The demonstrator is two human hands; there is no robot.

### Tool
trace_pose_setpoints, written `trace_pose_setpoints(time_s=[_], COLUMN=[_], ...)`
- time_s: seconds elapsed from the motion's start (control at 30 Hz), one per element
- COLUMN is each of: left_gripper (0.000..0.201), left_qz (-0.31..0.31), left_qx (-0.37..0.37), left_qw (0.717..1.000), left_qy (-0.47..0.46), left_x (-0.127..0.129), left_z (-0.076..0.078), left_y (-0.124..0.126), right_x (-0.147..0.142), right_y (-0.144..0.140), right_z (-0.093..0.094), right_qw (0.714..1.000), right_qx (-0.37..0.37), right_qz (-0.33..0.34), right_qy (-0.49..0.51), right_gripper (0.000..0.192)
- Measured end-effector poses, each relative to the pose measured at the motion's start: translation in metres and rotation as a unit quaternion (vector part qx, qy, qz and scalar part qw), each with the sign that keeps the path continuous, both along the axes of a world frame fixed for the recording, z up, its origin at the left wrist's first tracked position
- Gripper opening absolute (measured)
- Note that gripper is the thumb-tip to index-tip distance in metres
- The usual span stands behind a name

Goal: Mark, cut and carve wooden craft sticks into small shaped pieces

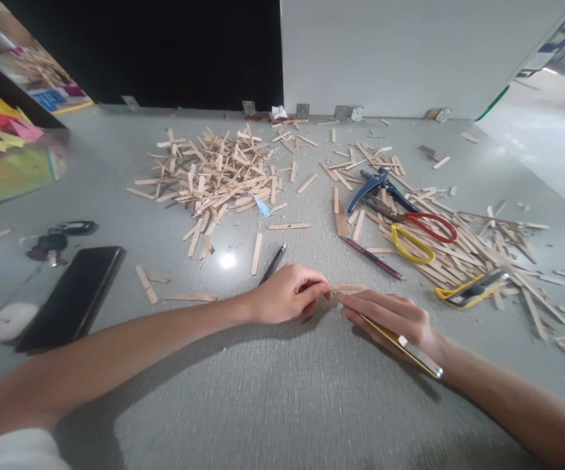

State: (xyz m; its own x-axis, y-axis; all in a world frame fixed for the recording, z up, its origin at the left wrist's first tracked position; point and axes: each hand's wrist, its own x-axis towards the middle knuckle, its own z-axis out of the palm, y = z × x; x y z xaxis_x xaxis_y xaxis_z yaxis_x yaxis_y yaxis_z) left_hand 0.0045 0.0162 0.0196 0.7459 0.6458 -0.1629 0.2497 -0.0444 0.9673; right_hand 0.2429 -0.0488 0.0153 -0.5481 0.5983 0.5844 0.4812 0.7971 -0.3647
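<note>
A short wooden stick (348,288) lies flat on the grey table (273,391), just below centre. The left hand (287,294) pinches its near end from nine o'clock; the right hand (390,316), at four o'clock, touches it with its fingertips while gripping a yellow pencil (402,346). At twelve o'clock lies a dark pen (273,262); at one, scissors (417,232) on scattered sticks (483,245). A phone (72,297) sits far at nine.
</note>
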Motion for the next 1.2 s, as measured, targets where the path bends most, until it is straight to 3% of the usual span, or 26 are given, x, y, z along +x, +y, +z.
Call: trace_pose_setpoints(time_s=[0.53,0.7,0.83,0.9,1.0,1.07,1.13,1.2], left_gripper=[0.035,0.037,0.036,0.036,0.038,0.039,0.038,0.035], left_qz=[-0.028,-0.047,-0.018,0.005,0.070,0.104,0.114,0.113], left_qx=[0.028,0.054,0.051,0.051,0.082,0.115,0.146,0.169], left_qw=[0.999,0.997,0.998,0.999,0.994,0.988,0.983,0.979], left_qy=[-0.010,-0.013,-0.010,-0.012,-0.009,-0.005,-0.002,0.002], left_x=[-0.003,-0.003,-0.001,0.000,0.001,0.001,0.002,0.004], left_z=[-0.002,-0.003,-0.001,-0.001,-0.004,-0.006,-0.008,-0.009], left_y=[0.001,0.001,-0.003,-0.005,-0.008,-0.010,-0.011,-0.012], right_x=[-0.002,-0.003,-0.003,-0.004,-0.009,-0.014,-0.019,-0.024], right_y=[-0.002,-0.001,0.001,0.001,0.001,0.000,-0.001,-0.002], right_z=[0.004,0.002,0.001,0.002,0.007,0.011,0.014,0.015], right_qw=[0.999,0.998,0.995,0.999,0.985,0.935,0.858,0.801], right_qx=[0.014,0.039,0.082,0.021,-0.164,-0.324,-0.463,-0.528], right_qz=[0.025,0.035,0.024,0.009,0.000,-0.021,-0.053,-0.089], right_qy=[-0.040,-0.035,-0.048,-0.028,0.059,0.143,0.216,0.267], right_gripper=[0.050,0.045,0.039,0.038,0.037,0.037,0.033,0.031])
